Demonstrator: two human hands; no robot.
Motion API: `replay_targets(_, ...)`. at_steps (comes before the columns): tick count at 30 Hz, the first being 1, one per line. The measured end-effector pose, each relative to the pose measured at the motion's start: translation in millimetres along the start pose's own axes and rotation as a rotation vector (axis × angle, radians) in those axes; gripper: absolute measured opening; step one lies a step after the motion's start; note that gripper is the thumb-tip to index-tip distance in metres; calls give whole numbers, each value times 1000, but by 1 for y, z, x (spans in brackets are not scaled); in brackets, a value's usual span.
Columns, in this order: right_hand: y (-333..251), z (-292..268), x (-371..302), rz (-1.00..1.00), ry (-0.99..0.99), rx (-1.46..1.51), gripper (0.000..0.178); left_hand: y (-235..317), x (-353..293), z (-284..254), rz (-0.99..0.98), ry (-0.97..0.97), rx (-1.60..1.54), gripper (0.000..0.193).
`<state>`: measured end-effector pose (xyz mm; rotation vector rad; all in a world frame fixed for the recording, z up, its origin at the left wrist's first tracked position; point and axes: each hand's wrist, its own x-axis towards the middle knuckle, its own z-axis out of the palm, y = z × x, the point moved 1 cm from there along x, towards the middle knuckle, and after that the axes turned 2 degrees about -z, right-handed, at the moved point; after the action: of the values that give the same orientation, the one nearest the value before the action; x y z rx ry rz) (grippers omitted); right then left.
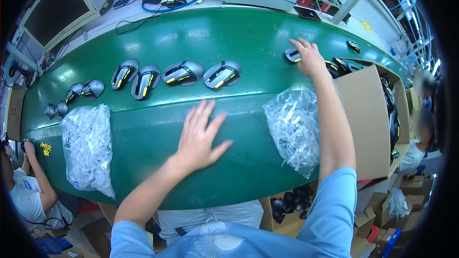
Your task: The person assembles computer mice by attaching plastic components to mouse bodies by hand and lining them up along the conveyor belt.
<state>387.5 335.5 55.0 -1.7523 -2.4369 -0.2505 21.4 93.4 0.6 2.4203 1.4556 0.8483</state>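
Observation:
My left hand [200, 136] hovers flat over the green conveyor belt [229, 33], fingers spread, holding nothing. My right hand [310, 58] reaches far right and rests on a grey and black computer mouse [292, 55] with yellow trim. Whether the fingers grip the mouse is unclear. A row of similar mice lies on the belt: one [222, 74] nearest my left hand, another [183, 72], a third [146, 81], and more further left [125, 73].
Two clear plastic bags of small parts lie on the belt, one at left [87, 148], one at right [292, 129]. An open cardboard box [370, 119] with mice stands at right. A monitor [60, 7] sits at back left. Another person [28, 191] works at lower left.

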Motion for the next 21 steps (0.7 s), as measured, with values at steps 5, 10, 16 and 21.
replay_targets(5,5,9,30,186,-357,-125,80,5,-13,-4,-42,-95,-11,62)
replay_targets(10,-10,-43,13,29,-108,235,44,4,-11,-6,5,-88,-34,64)
replay_targets(16,-176,-70,-119,-356,27,670,28,-10,-18,-8,-82,119,-248,81)
replay_targets(21,-233,-36,-218,-382,301,828,24,8,-26,-13,164,-114,-156,82)
